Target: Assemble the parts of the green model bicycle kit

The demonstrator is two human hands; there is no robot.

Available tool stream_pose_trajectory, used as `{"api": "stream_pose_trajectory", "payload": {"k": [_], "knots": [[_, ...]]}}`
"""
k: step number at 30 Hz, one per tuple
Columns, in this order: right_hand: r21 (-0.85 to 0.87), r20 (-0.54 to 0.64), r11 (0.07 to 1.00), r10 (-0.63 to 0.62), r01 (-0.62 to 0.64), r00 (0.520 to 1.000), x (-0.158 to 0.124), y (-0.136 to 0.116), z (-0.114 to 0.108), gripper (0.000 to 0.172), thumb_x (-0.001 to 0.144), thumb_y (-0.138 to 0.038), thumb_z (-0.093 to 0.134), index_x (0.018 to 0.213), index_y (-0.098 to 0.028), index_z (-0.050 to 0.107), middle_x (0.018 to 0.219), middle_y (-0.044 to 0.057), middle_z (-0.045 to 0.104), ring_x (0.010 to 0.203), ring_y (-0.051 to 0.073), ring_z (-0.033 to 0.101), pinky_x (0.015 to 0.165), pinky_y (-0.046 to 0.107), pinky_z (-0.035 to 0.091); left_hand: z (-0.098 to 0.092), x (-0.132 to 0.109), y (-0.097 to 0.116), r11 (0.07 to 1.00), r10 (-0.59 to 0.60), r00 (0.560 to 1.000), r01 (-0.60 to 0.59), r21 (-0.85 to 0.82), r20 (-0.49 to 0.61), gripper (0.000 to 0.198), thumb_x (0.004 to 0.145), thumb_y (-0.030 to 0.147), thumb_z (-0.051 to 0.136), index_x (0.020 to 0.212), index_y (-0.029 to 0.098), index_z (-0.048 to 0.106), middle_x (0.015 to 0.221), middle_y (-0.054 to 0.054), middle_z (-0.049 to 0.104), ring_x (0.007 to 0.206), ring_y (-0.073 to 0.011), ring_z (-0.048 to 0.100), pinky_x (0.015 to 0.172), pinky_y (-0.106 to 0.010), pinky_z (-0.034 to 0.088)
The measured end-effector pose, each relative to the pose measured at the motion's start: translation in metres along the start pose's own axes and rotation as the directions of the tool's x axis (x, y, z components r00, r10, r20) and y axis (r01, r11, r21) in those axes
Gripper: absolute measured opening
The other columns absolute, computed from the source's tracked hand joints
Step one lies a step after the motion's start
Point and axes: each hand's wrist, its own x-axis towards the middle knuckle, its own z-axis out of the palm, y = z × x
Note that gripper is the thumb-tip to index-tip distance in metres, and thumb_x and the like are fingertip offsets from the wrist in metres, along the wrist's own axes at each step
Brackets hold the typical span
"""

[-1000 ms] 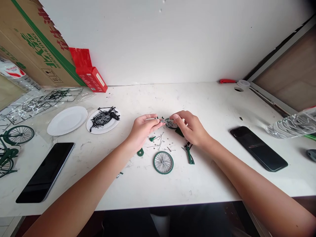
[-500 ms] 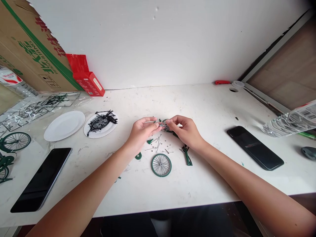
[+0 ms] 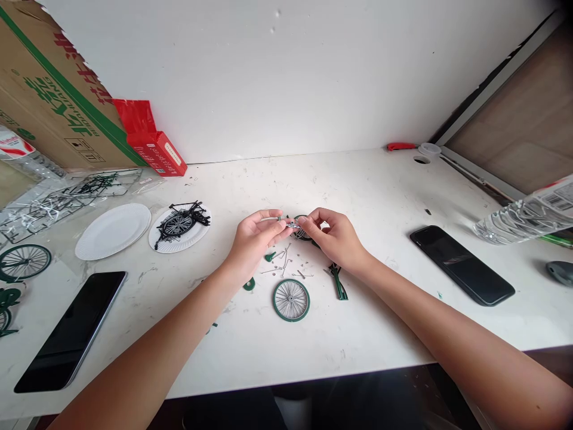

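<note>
Fingertips of my left hand (image 3: pixel 256 240) and my right hand (image 3: pixel 335 236) pinch a small silver-grey model part (image 3: pixel 292 225) between them, just above the table. Its exact kind is too small to tell. Behind my right fingertips is a model bicycle wheel (image 3: pixel 301 229), partly covered. Nearer to me lies a green-rimmed spoked wheel (image 3: pixel 291 300), flat on the table. Thin metal-coloured pins and bits (image 3: pixel 286 263) are scattered below my hands, with a small green saddle-shaped piece (image 3: pixel 270 257) among them. A green forked part (image 3: pixel 339 283) lies below my right wrist, and a green ring (image 3: pixel 249 283) by my left forearm.
Left are a phone (image 3: pixel 71 331), green bicycle pieces (image 3: pixel 25 263), a white paper plate (image 3: pixel 111 232), and another plate (image 3: pixel 188 243) bearing a black model bicycle. Part frames (image 3: pixel 54 203), a red box (image 3: pixel 156 152) and a carton stand behind. Right: another phone (image 3: pixel 461 263), a bottle (image 3: pixel 528 212).
The head view has shifted slightly. Both hands keep nearly the same pose on the small part, which looks slightly turned between the fingertips.
</note>
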Motion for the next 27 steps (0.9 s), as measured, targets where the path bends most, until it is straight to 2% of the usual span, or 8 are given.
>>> {"api": "stream_pose_trajectory", "payload": {"k": [9,15,17,20,22,25,27], "knots": [[-0.066,0.007,0.998,-0.014,0.014,1.000,0.000,0.001,-0.001,0.042,0.099,-0.059,0.065,0.081,-0.022,0.064,0.078,0.001,0.063,0.069,0.014,0.050,0.064,0.033,0.043,-0.002,0.001,-0.003,1.000,-0.007,1.000,0.007,0.009,-0.010,0.024,0.086,0.014,0.081,0.107,0.011,0.069,0.103,-0.015,0.081,0.112,-0.0260,0.078,0.116,-0.045,0.054],[-0.062,-0.021,0.996,-0.058,0.057,0.998,0.001,-0.001,-0.003,0.039,0.101,-0.058,0.063,0.086,-0.022,0.065,0.081,0.003,0.065,0.072,0.016,0.054,0.063,0.033,0.044,-0.003,0.002,-0.002,1.000,-0.015,1.000,0.016,0.020,-0.026,0.026,0.086,0.014,0.082,0.108,0.010,0.068,0.105,-0.016,0.081,0.102,-0.0247,0.081,0.117,-0.047,0.054],[-0.056,0.001,0.994,-0.095,0.095,0.995,0.000,-0.004,-0.006,0.038,0.103,-0.056,0.061,0.088,-0.021,0.066,0.082,0.004,0.066,0.072,0.016,0.054,0.062,0.032,0.044,-0.003,0.003,-0.002,1.000,-0.009,0.999,0.010,0.015,-0.033,0.026,0.086,0.014,0.082,0.108,0.010,0.068,0.105,-0.016,0.081,0.103,-0.0247,0.080,0.117,-0.047,0.053],[-0.084,0.165,0.978,-0.176,0.192,0.970,-0.002,-0.008,-0.012,0.032,0.103,-0.049,0.063,0.090,-0.021,0.069,0.076,0.001,0.064,0.065,0.013,0.049,0.058,0.030,0.041,-0.006,0.005,-0.002,1.000,0.012,0.999,-0.012,0.013,-0.040,0.026,0.087,0.013,0.081,0.109,0.010,0.068,0.102,-0.015,0.081,0.107,-0.0254,0.080,0.117,-0.047,0.054],[-0.130,0.321,0.957,-0.206,0.258,0.925,-0.002,-0.010,-0.016,0.023,0.101,-0.040,0.066,0.092,-0.020,0.072,0.069,-0.001,0.061,0.060,0.012,0.047,0.058,0.028,0.041,-0.008,0.006,-0.002,1.000,0.020,0.999,-0.019,0.020,-0.048,0.026,0.088,0.013,0.080,0.110,0.010,0.068,0.101,-0.014,0.080,0.107,-0.0254,0.080,0.116,-0.047,0.055],[-0.226,0.486,0.911,-0.200,0.344,0.850,-0.002,-0.009,-0.020,0.011,0.095,-0.026,0.068,0.095,-0.019,0.076,0.070,-0.001,0.065,0.060,0.011,0.051,0.062,0.028,0.044,-0.008,0.007,-0.001,1.000,0.013,0.998,-0.011,0.029,-0.067,0.024,0.088,0.011,0.078,0.109,0.010,0.068,0.099,-0.013,0.080,0.102,-0.0241,0.081,0.115,-0.046,0.055],[-0.272,0.538,0.885,-0.185,0.377,0.822,-0.002,-0.008,-0.021,0.013,0.093,-0.021,0.067,0.099,-0.019,0.078,0.076,0.000,0.070,0.062,0.012,0.055,0.064,0.028,0.046,-0.006,0.006,0.000,1.000,0.002,0.997,0.000,0.030,-0.074,0.022,0.089,0.010,0.078,0.108,0.010,0.068,0.100,-0.013,0.080,0.100,-0.0231,0.081,0.115,-0.045,0.056]]}}
